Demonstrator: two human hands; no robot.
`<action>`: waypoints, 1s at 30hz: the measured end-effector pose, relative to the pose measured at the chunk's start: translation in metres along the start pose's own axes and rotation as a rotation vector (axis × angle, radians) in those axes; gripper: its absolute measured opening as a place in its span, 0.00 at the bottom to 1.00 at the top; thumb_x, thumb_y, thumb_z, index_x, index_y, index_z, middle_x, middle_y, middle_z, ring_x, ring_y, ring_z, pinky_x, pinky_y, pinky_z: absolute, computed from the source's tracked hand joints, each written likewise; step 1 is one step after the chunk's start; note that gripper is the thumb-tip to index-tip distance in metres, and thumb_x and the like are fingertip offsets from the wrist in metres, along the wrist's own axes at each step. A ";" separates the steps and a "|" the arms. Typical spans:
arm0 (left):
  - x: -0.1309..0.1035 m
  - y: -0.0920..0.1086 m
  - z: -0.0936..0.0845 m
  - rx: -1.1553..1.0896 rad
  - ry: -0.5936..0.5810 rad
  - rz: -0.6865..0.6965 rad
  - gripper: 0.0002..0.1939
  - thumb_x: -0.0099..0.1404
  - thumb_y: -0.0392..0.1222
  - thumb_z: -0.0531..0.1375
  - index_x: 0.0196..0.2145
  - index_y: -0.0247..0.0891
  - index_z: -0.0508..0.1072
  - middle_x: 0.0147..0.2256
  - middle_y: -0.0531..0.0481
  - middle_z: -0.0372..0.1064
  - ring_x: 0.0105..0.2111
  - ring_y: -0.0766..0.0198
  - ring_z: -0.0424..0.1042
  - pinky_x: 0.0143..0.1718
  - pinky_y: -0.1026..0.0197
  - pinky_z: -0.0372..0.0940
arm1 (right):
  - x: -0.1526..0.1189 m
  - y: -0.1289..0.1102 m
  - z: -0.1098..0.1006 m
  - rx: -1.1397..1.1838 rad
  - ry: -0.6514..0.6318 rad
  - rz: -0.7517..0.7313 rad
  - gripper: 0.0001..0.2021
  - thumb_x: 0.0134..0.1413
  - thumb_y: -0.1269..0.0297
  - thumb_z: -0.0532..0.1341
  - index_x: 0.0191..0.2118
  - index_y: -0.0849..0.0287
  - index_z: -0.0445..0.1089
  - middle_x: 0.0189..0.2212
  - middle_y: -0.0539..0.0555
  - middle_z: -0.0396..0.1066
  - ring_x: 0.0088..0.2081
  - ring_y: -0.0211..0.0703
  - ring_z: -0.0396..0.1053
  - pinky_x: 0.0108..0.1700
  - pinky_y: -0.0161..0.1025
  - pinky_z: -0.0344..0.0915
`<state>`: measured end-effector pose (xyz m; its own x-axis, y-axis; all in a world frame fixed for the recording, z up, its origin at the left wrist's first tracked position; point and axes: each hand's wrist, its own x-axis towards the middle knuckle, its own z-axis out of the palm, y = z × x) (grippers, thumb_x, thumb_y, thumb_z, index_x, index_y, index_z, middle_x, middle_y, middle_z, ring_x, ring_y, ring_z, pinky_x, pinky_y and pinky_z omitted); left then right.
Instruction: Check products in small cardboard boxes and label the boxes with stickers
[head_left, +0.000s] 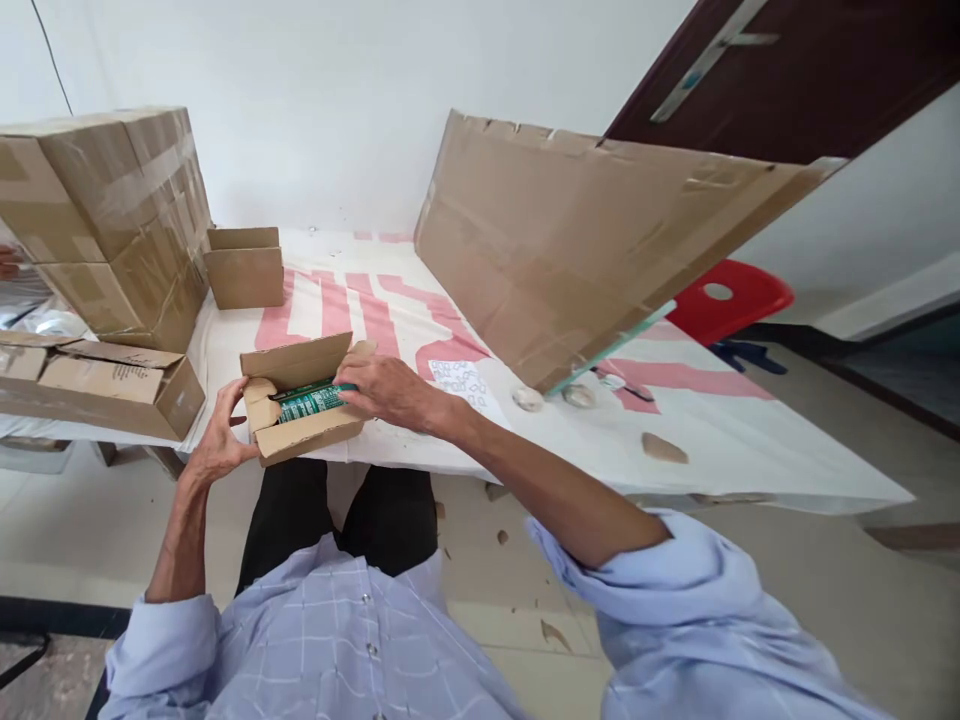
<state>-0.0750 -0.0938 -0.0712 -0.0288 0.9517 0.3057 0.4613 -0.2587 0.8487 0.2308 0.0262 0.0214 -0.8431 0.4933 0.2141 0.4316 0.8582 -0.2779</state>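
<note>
A small open cardboard box (311,437) sits at the table's front edge, its long flaps raised. My left hand (219,435) grips its left end, with the thumb on the near side and the fingers on the far side. Inside lies a green package (309,402) with white print. My right hand (390,392) reaches over the box's right end, its fingers closed on the right end of the green package, close to the raised end flap. The fingertips are partly hidden.
Tall taped cartons (112,210) and a long carton (97,385) stand left. A small open box (244,275) is behind. A large cardboard sheet (540,250) leans at right, near tape rolls (528,399), a printed sheet (459,378) and a red chair (724,310).
</note>
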 end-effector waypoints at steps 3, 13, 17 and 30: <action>0.000 -0.003 0.000 -0.025 -0.013 0.013 0.60 0.49 0.46 0.78 0.75 0.49 0.55 0.74 0.34 0.48 0.73 0.35 0.57 0.62 0.41 0.72 | 0.032 0.004 0.003 -0.127 -0.203 0.019 0.11 0.65 0.63 0.67 0.51 0.57 0.77 0.53 0.61 0.76 0.54 0.59 0.74 0.53 0.48 0.68; 0.002 -0.012 0.000 -0.050 -0.044 0.056 0.61 0.49 0.40 0.75 0.76 0.47 0.54 0.74 0.34 0.48 0.73 0.34 0.55 0.62 0.41 0.72 | 0.083 0.022 0.056 -0.193 -0.476 -0.052 0.25 0.53 0.71 0.69 0.58 0.53 0.74 0.51 0.58 0.78 0.50 0.55 0.76 0.49 0.46 0.71; 0.004 -0.014 -0.002 -0.049 -0.060 0.032 0.64 0.49 0.43 0.77 0.77 0.47 0.50 0.74 0.33 0.47 0.73 0.33 0.56 0.62 0.40 0.72 | 0.076 0.021 0.051 -0.150 -0.458 -0.114 0.24 0.56 0.68 0.68 0.59 0.57 0.72 0.53 0.61 0.77 0.53 0.58 0.76 0.54 0.50 0.71; 0.035 -0.025 -0.008 -0.078 -0.108 0.040 0.71 0.47 0.50 0.80 0.78 0.45 0.43 0.75 0.28 0.49 0.71 0.32 0.61 0.60 0.39 0.72 | 0.064 0.021 -0.027 0.160 -0.069 -0.088 0.38 0.52 0.55 0.75 0.68 0.58 0.68 0.61 0.64 0.73 0.60 0.63 0.71 0.63 0.59 0.68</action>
<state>-0.0946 -0.0557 -0.0785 0.0855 0.9516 0.2953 0.3895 -0.3047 0.8692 0.1945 0.0791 0.0542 -0.8977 0.4015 0.1812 0.3031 0.8615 -0.4074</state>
